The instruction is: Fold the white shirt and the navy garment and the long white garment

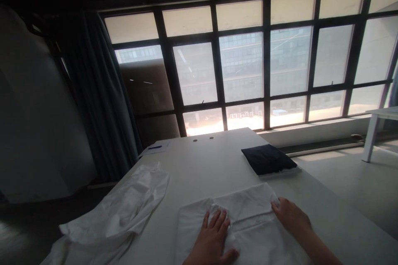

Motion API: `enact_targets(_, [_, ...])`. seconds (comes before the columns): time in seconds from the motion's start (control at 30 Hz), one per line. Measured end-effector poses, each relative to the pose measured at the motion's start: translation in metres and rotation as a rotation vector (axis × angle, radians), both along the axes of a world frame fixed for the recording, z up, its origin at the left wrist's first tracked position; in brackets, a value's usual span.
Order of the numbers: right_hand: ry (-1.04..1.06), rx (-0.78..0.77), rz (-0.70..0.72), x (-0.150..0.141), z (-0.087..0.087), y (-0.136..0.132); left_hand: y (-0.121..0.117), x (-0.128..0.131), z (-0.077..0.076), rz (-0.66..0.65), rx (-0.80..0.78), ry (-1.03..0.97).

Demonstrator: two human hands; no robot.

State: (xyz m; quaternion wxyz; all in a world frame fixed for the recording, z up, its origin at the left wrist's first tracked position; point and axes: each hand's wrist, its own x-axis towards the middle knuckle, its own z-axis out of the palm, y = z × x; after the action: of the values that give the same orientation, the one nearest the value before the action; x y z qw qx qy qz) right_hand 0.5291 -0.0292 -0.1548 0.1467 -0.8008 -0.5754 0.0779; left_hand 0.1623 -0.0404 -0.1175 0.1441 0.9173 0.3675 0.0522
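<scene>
A partly folded white shirt (253, 198) lies on the near end of the white table, with a lengthwise overlap of cloth across its middle. My left hand (214, 232) rests flat on it, left of centre, fingers stretched out. At the shirt's upper right edge, my right hand (290, 213) pinches the cloth between thumb and fingers. The lower part of the shirt runs out of view at the bottom.
Another white garment (121, 207) lies crumpled along the table's (199, 165) left edge, partly hanging over. Folded dark cloth (267, 159) sits at the right edge. Paper with a pen (154, 147) lies far left. Beyond are windows, a curtain (99, 91) and another table (371, 136).
</scene>
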Motion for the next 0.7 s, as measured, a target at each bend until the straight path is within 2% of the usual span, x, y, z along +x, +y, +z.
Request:
enact_targets(0.1, [0.017,0.081,0.033,0.004,-0.001,-0.002,-0.002,0.002,-0.001,-0.002,0.008,-0.006])
enact_targets(0.23, [0.079,0.205,0.019,0.004,0.005,-0.001,-0.001,0.008,-0.006,0.078,0.015,-0.055])
enact_targets(0.43, [0.054,0.084,-0.022,0.007,0.006,0.001,-0.004,0.013,-0.008,0.192,0.070,-0.183])
enact_targets(0.5, [0.049,0.095,-0.001,0.008,0.004,0.001,-0.006,0.014,-0.005,0.223,0.082,-0.216])
enact_targets(0.57, [0.056,0.143,0.063,0.009,0.002,0.001,-0.007,0.015,-0.003,0.213,0.096,-0.229])
enact_targets(0.7, [0.103,0.160,0.187,0.012,-0.006,0.006,-0.004,0.015,-0.005,0.075,0.088,-0.200])
